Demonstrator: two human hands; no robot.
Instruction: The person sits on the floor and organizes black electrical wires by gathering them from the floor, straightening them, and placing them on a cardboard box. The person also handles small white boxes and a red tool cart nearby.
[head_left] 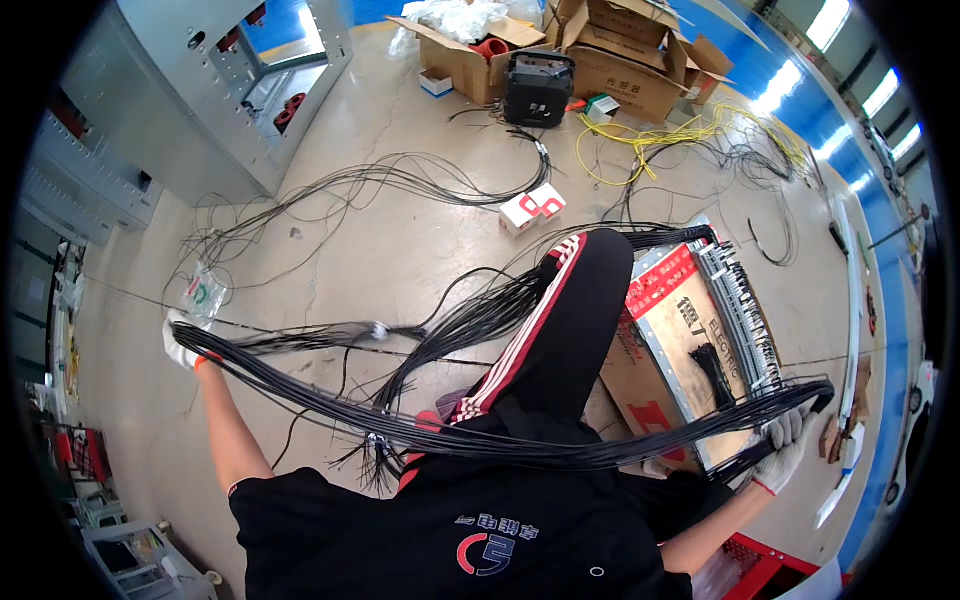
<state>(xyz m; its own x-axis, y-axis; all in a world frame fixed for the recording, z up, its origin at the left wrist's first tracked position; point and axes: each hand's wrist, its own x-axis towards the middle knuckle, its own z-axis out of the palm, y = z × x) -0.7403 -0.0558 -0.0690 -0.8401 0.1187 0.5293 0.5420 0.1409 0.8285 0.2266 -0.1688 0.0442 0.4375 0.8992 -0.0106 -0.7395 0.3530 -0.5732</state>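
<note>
A thick bundle of black wires [500,445] stretches across my lap from one hand to the other. My left hand [183,342], in a white glove, grips one end far out to the left. My right hand [785,440], also gloved, grips the other end where the wires loop back at the right. More black wires [470,320] run from my knee across the floor. My leg in black trousers with red and white stripes [560,320] points forward. A metal panel with rows of terminal blocks [735,300] lies on cardboard beside my right hand.
A grey metal cabinet [200,100] stands at the upper left. Open cardboard boxes [620,50] and a black device [538,88] sit at the top. Yellow wires [680,135] and a small red-and-white box [532,208] lie on the concrete floor.
</note>
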